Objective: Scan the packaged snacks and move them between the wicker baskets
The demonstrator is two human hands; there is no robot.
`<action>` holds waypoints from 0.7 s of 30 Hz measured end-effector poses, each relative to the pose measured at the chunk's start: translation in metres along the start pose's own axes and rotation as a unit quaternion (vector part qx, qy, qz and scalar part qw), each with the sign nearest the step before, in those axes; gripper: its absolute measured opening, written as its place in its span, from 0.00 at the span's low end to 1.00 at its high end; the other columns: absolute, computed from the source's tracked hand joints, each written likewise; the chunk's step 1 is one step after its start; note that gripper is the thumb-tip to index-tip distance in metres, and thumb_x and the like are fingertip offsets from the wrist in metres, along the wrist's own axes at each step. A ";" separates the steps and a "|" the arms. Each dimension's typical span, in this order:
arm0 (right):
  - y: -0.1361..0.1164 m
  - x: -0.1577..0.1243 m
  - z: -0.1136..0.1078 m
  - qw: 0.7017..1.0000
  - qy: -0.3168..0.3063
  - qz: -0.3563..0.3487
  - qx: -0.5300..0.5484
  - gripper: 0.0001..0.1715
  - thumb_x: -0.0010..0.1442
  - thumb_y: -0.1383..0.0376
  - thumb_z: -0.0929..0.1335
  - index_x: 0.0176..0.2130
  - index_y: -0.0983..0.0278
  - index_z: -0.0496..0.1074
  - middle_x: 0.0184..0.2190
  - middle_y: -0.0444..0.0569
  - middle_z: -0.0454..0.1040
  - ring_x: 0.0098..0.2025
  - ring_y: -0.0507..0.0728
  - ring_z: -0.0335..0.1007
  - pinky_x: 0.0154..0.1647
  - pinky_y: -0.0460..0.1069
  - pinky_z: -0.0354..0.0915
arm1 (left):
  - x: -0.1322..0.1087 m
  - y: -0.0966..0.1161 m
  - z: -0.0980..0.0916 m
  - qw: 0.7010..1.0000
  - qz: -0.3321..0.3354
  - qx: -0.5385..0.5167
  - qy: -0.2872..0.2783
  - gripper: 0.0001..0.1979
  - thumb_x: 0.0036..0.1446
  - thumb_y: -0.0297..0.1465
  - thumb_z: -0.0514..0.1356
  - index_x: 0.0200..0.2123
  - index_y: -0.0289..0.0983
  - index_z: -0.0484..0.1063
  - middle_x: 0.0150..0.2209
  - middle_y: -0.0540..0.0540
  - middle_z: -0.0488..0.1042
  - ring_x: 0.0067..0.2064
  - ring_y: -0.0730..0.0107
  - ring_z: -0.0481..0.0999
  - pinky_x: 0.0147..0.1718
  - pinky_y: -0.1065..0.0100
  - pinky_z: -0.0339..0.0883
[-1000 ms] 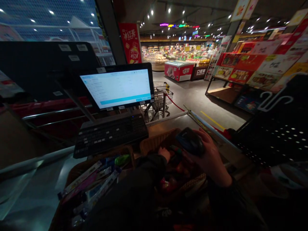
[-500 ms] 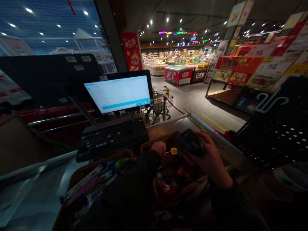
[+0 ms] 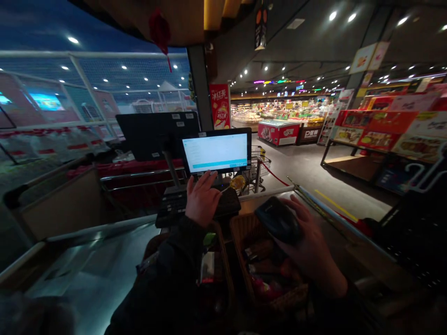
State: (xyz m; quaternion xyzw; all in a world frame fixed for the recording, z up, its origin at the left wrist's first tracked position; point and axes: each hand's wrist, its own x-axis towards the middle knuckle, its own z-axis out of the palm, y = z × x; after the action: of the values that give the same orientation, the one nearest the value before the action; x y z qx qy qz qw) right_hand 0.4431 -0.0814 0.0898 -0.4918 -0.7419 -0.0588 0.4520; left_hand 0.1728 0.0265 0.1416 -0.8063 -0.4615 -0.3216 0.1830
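My left hand [image 3: 202,200] is over the keyboard [image 3: 174,200], its fingers stretched toward the bottom edge of the lit monitor [image 3: 216,151]. From its thumb side a thin stick sticks out, ending in a yellow-wrapped lollipop [image 3: 238,183]; the grip on the stick is mostly hidden. On the right, my right hand [image 3: 314,242] is wrapped round a black handheld barcode scanner [image 3: 277,221]. Below the scanner stands a wicker basket [image 3: 239,232] with dark, brown and pink packaged goods. Another basket [image 3: 225,267], partly behind my left sleeve, holds a green item [image 3: 209,239] and packets.
A metal counter [image 3: 101,260] extends to the left. Behind the monitor are a second dark screen [image 3: 157,135] and a shopping cart [image 3: 265,167]. Farther off are a red freezer [image 3: 278,132] and stacked gift boxes [image 3: 391,123]. A dark polka-dotted thing is at the right.
My left hand has risen from the basket to above the keyboard with the lollipop, its fingers now stretched out. My right hand still holds the scanner over the basket. The view has tilted up and left.
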 end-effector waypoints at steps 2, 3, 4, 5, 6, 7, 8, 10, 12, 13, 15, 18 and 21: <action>-0.015 0.003 0.003 1.000 -0.011 -0.012 0.013 0.33 0.52 0.67 0.72 0.57 0.57 0.68 0.63 0.56 0.64 0.70 0.72 0.53 0.65 0.70 0.61 | -0.005 -0.009 -0.009 1.000 -0.007 0.012 0.017 0.11 0.63 0.30 0.58 0.30 0.40 0.78 0.65 0.46 0.68 0.69 0.54 0.62 0.68 0.39 0.46; -0.022 0.005 0.005 1.000 -0.013 -0.016 0.016 0.33 0.52 0.67 0.72 0.57 0.57 0.68 0.63 0.55 0.64 0.70 0.72 0.52 0.66 0.70 0.60 | -0.008 -0.013 -0.013 1.000 -0.010 0.016 0.022 0.11 0.63 0.30 0.58 0.30 0.40 0.78 0.65 0.46 0.67 0.68 0.55 0.62 0.68 0.39 0.46; -0.028 0.006 0.007 1.000 -0.013 -0.019 0.019 0.33 0.52 0.67 0.73 0.57 0.57 0.68 0.63 0.55 0.64 0.70 0.72 0.53 0.66 0.70 0.59 | -0.011 -0.017 -0.017 0.999 -0.013 0.018 0.024 0.11 0.63 0.30 0.58 0.30 0.40 0.78 0.65 0.46 0.67 0.68 0.55 0.62 0.68 0.39 0.46; -0.033 0.007 0.009 0.999 -0.013 -0.022 0.021 0.33 0.52 0.67 0.73 0.57 0.56 0.68 0.63 0.54 0.64 0.70 0.72 0.53 0.67 0.70 0.59 | -0.013 -0.021 -0.020 0.999 -0.017 0.019 0.024 0.11 0.63 0.30 0.58 0.30 0.40 0.78 0.65 0.46 0.67 0.68 0.54 0.62 0.68 0.40 0.46; -0.038 0.008 0.012 0.999 -0.014 -0.025 0.022 0.34 0.51 0.67 0.73 0.57 0.56 0.68 0.63 0.54 0.65 0.69 0.71 0.53 0.67 0.70 0.58 | -0.016 -0.025 -0.023 0.999 -0.021 0.019 0.024 0.11 0.63 0.30 0.58 0.30 0.40 0.78 0.65 0.46 0.67 0.68 0.54 0.62 0.68 0.40 0.46; -0.042 0.008 0.014 0.999 -0.015 -0.028 0.023 0.34 0.51 0.67 0.73 0.57 0.56 0.68 0.62 0.54 0.65 0.69 0.71 0.53 0.67 0.70 0.59 | -0.018 -0.028 -0.025 0.999 -0.026 0.018 0.022 0.11 0.63 0.30 0.58 0.30 0.40 0.78 0.65 0.46 0.67 0.68 0.54 0.62 0.68 0.40 0.46; -0.046 0.008 0.016 0.999 -0.016 -0.029 0.023 0.35 0.52 0.67 0.73 0.58 0.56 0.67 0.62 0.55 0.65 0.69 0.72 0.54 0.66 0.71 0.59 | -0.021 -0.031 -0.028 0.999 -0.030 0.017 0.020 0.11 0.63 0.30 0.58 0.30 0.40 0.78 0.65 0.46 0.67 0.68 0.54 0.62 0.68 0.40 0.46; -0.053 0.008 0.020 0.999 -0.019 -0.030 0.026 0.36 0.52 0.66 0.73 0.59 0.56 0.66 0.61 0.55 0.66 0.68 0.72 0.55 0.65 0.71 0.61 | -0.025 -0.036 -0.031 0.999 -0.036 0.014 0.020 0.11 0.63 0.30 0.58 0.30 0.40 0.78 0.65 0.46 0.67 0.68 0.54 0.62 0.68 0.40 0.46; -0.059 0.008 0.022 0.999 -0.020 -0.030 0.028 0.35 0.52 0.67 0.73 0.59 0.56 0.67 0.61 0.56 0.66 0.68 0.73 0.55 0.64 0.71 0.62 | -0.029 -0.041 -0.034 0.999 -0.037 0.012 0.023 0.11 0.63 0.30 0.58 0.30 0.40 0.78 0.65 0.46 0.67 0.69 0.55 0.62 0.68 0.40 0.45; -0.062 0.008 0.023 0.999 -0.023 -0.031 0.029 0.34 0.52 0.66 0.73 0.58 0.56 0.67 0.61 0.56 0.66 0.68 0.73 0.55 0.64 0.71 0.62 | -0.031 -0.043 -0.035 0.999 -0.037 0.012 0.025 0.11 0.63 0.31 0.58 0.30 0.40 0.78 0.65 0.47 0.67 0.69 0.55 0.62 0.68 0.40 0.45; -0.068 0.007 0.024 0.999 -0.027 -0.031 0.027 0.33 0.53 0.66 0.73 0.58 0.57 0.68 0.62 0.56 0.66 0.68 0.73 0.55 0.64 0.71 0.62 | -0.034 -0.047 -0.036 0.999 -0.036 0.014 0.027 0.11 0.63 0.31 0.58 0.30 0.41 0.78 0.66 0.47 0.66 0.69 0.55 0.62 0.68 0.40 0.45; -0.073 0.006 0.026 0.999 -0.034 -0.025 0.022 0.32 0.54 0.66 0.73 0.57 0.58 0.68 0.61 0.56 0.66 0.68 0.72 0.55 0.66 0.71 0.59 | -0.037 -0.052 -0.037 0.999 -0.033 0.017 0.026 0.11 0.63 0.31 0.58 0.29 0.41 0.78 0.66 0.48 0.66 0.68 0.55 0.62 0.68 0.39 0.45; -0.074 0.006 0.029 0.999 -0.038 -0.028 0.017 0.28 0.55 0.64 0.72 0.56 0.58 0.70 0.60 0.56 0.68 0.69 0.72 0.55 0.67 0.73 0.57 | -0.039 -0.055 -0.038 0.999 -0.032 0.018 0.027 0.11 0.63 0.30 0.58 0.30 0.40 0.78 0.66 0.48 0.66 0.68 0.55 0.62 0.68 0.39 0.46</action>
State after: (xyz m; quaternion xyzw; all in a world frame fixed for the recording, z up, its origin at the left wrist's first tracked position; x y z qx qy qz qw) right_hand 0.3667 -0.1005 0.1037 -0.4654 -0.7726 -0.0404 0.4299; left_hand 0.0976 0.0077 0.1425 -0.7784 -0.4881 -0.3407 0.1997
